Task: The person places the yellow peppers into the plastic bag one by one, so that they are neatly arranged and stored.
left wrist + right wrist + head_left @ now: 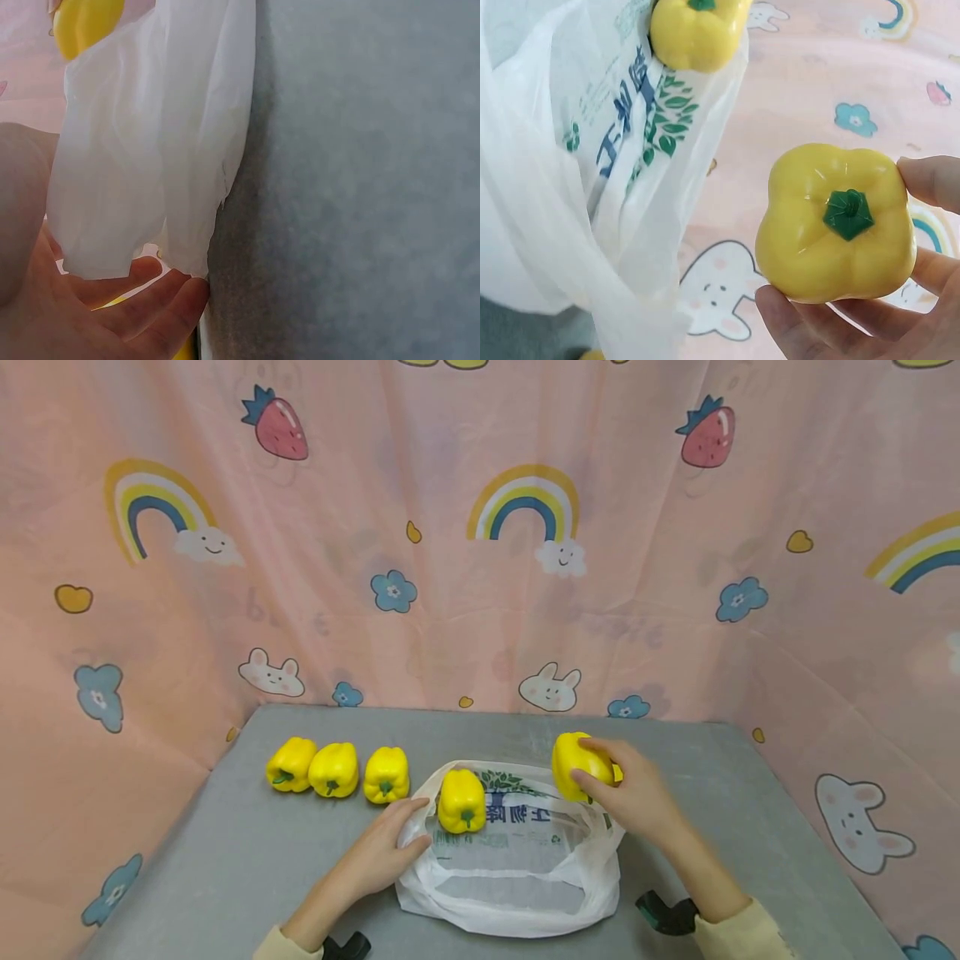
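Note:
My right hand (630,785) grips a yellow bell pepper (576,766) by its sides, over the far right rim of a white plastic bag (510,922). Its green stem (849,214) faces the right wrist camera. At the bag's left rim rests my left hand (381,852), its fingers and thumb extended on either side of the thin plastic. Another yellow pepper (461,802) shows at the left of the bag's mouth, close to the left fingertips. Blue lettering and green leaves are printed on the bag.
Three more yellow peppers, one left (291,764), one middle (333,770) and one right (387,775), stand in a row at the table's back left. A yellow patch (617,773) peeks out behind my right hand. A pink patterned curtain (450,635) surrounds the grey table (217,868).

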Demonstrator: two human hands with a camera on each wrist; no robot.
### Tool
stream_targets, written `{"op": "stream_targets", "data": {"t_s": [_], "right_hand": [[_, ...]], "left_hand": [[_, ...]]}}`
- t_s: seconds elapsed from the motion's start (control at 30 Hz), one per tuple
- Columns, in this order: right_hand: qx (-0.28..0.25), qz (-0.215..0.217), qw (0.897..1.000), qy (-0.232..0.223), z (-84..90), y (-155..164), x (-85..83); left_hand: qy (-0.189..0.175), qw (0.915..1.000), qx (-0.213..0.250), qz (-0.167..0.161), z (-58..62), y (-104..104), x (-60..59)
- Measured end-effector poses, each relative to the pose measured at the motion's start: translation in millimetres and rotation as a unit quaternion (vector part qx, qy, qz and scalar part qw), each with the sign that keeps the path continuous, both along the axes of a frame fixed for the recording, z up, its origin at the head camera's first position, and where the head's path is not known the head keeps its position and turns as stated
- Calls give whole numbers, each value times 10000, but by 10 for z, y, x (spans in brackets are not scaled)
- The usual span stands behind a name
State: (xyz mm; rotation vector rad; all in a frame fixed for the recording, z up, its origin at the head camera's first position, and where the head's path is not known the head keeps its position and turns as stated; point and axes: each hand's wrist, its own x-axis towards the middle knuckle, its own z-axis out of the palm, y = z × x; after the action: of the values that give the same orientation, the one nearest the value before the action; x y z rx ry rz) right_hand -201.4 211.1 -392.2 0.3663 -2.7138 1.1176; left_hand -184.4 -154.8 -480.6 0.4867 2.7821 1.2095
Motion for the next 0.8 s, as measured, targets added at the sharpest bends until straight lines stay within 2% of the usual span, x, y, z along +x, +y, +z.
{"op": "stream_targets", "data": {"t_s": [0.3,0.57,0.8], "right_hand": [[-163,175,9995,-205,-68,-203,-17],[-259,370,9983,-363,-203,-317,-85],[80,297,9979,-573,-310,-435,-128]], "left_hand": [[-9,10000,-1,-6,9,0,2],[90,10000,-6,-20,-11,1,5],[114,9999,0,-25,-14,-1,1]]}}
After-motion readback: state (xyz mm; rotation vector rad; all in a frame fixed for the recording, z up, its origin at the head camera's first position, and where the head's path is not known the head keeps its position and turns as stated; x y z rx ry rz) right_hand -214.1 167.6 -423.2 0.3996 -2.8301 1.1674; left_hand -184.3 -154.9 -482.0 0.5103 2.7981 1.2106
